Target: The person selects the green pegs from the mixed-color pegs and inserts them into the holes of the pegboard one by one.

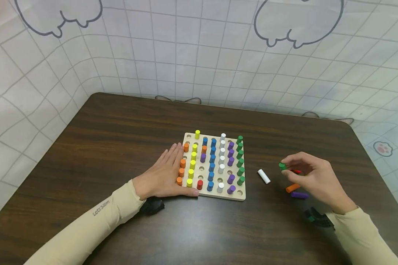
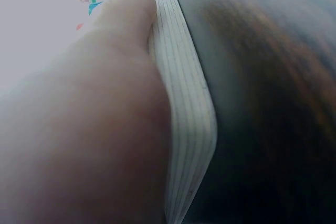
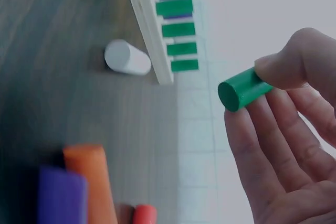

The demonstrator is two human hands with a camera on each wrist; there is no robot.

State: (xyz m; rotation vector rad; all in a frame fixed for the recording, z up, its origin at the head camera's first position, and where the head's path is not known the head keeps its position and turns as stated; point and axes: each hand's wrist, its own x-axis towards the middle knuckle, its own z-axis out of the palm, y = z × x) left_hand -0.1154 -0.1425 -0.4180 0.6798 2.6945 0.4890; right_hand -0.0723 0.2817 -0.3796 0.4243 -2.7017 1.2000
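A pale wooden pegboard [image 1: 237, 194] lies on the table, with colored pegs standing in rows. My left hand [image 1: 167, 176] rests against its front left corner, fingers straight along the left side and thumb along the front edge. In the left wrist view the thumb lies beside the board's layered edge [image 2: 191, 114]. To the right of the board, my right hand [image 1: 313, 178] pinches a green peg [image 3: 244, 88] between thumb and fingers, above the table. A column of green pegs [image 1: 240, 162] stands on the board's right side, with an uncovered hole at its front end.
A white peg [image 1: 264, 176] lies on the table just right of the board. Beneath and beside the right hand lie an orange peg [image 1: 292, 188], a purple peg [image 1: 299, 195] and a red peg [image 3: 144, 214]. A white grid-patterned cloth [image 1: 219, 55] hangs behind the dark table [image 1: 126, 121].
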